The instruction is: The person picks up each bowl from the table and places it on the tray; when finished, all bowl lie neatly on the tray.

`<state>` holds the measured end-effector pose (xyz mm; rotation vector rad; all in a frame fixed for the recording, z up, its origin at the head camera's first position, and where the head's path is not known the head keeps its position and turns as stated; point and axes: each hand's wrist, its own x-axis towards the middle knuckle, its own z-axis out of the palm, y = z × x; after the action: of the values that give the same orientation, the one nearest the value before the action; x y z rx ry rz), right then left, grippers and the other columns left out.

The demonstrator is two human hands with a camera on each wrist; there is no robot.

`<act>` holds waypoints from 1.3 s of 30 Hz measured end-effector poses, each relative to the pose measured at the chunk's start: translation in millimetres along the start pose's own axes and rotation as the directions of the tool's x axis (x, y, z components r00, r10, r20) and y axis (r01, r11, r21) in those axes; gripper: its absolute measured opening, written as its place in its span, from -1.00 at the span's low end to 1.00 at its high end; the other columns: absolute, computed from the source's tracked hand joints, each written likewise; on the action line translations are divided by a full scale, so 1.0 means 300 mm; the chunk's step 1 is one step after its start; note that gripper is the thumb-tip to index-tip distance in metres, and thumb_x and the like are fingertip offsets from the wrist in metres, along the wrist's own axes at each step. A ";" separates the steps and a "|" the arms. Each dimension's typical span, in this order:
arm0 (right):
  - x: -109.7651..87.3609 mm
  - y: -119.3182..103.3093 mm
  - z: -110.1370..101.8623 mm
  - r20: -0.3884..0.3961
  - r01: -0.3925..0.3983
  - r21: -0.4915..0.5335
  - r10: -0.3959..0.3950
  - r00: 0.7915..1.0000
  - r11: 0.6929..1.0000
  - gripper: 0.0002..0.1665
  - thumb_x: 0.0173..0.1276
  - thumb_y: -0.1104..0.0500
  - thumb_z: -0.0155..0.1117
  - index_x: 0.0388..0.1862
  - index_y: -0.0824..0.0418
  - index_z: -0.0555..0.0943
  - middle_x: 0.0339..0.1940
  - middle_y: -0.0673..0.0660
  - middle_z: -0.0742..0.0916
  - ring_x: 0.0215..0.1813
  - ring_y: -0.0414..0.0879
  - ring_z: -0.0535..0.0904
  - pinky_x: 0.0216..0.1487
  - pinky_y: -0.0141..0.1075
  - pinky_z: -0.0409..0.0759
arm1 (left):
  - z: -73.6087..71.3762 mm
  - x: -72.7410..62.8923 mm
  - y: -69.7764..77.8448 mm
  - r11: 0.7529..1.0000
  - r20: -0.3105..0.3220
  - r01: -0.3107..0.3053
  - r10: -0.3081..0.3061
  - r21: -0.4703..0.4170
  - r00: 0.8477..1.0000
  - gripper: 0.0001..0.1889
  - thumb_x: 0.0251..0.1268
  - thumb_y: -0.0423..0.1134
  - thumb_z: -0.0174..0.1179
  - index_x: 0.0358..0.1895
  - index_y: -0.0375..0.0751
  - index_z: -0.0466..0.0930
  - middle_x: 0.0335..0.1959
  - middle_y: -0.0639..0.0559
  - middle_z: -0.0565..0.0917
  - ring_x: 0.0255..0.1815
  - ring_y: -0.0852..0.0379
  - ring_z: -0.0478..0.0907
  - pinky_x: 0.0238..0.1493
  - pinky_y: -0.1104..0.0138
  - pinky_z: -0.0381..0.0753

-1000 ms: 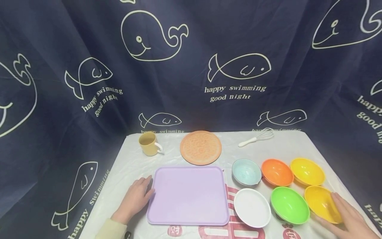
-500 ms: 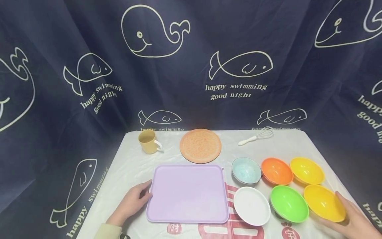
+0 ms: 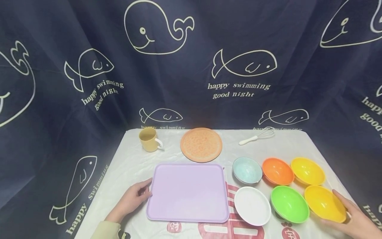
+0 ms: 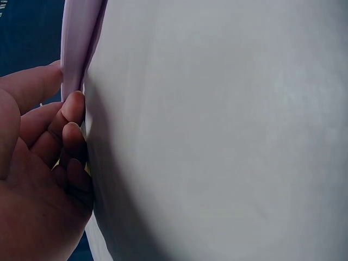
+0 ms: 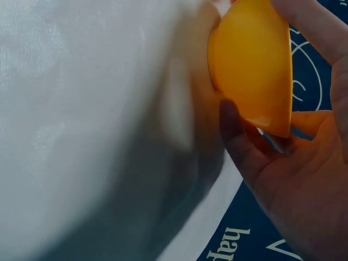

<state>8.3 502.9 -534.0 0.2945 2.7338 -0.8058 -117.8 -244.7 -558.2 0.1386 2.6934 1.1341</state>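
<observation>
Both hands have drawn outward: right hand (image 3: 356,222) clasping the near round glossy yellow bowl (image 3: 324,203) from its right, left hand (image 3: 131,199) seemingly pinching the rectangular lilac plastic tray (image 3: 188,192) by its left short edge.

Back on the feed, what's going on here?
A person's left hand holds the left edge of the lilac tray, and their right hand grips the nearer yellow bowl at its right side. The green bowl and white bowl stand between that bowl and the tray. The mug, orange disc and whisk are untouched at the back.
</observation>
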 end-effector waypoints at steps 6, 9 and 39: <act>0.006 0.001 -0.003 0.038 -0.059 -0.012 0.059 0.998 0.998 0.54 0.29 -0.27 0.52 0.54 0.65 -0.30 0.35 0.79 0.10 0.30 0.74 0.06 0.11 0.64 0.17 | 0.002 0.005 -0.005 1.000 0.005 0.004 -0.003 -0.006 1.000 -0.34 0.37 -0.03 0.37 0.51 -0.05 0.48 -0.39 0.23 0.59 -0.18 0.24 0.54 0.19 0.04 0.61; 0.009 -0.001 -0.004 0.044 -0.091 -0.003 0.091 0.995 0.996 0.56 0.26 -0.30 0.53 0.55 0.64 -0.29 0.35 0.78 0.10 0.30 0.74 0.04 0.11 0.63 0.18 | 0.002 0.008 -0.004 1.000 0.007 0.004 -0.004 -0.003 1.000 -0.35 0.38 -0.03 0.37 0.51 -0.04 0.48 -0.39 0.24 0.59 -0.16 0.24 0.54 0.21 0.02 0.61; 0.011 0.007 0.014 -0.080 -0.092 0.040 0.095 0.992 0.995 0.55 0.30 -0.30 0.50 0.57 0.61 -0.32 0.36 0.80 0.06 0.29 0.74 0.03 0.11 0.63 0.19 | -0.012 0.004 0.010 1.000 0.010 0.016 -0.016 -0.008 1.000 -0.37 0.37 -0.08 0.38 0.49 -0.04 0.51 -0.22 0.22 0.70 -0.03 0.18 0.60 0.29 -0.06 0.57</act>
<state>6.6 502.6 -539.6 0.4695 2.7598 -0.8356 -119.7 -244.9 -553.7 0.1203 2.6755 1.1368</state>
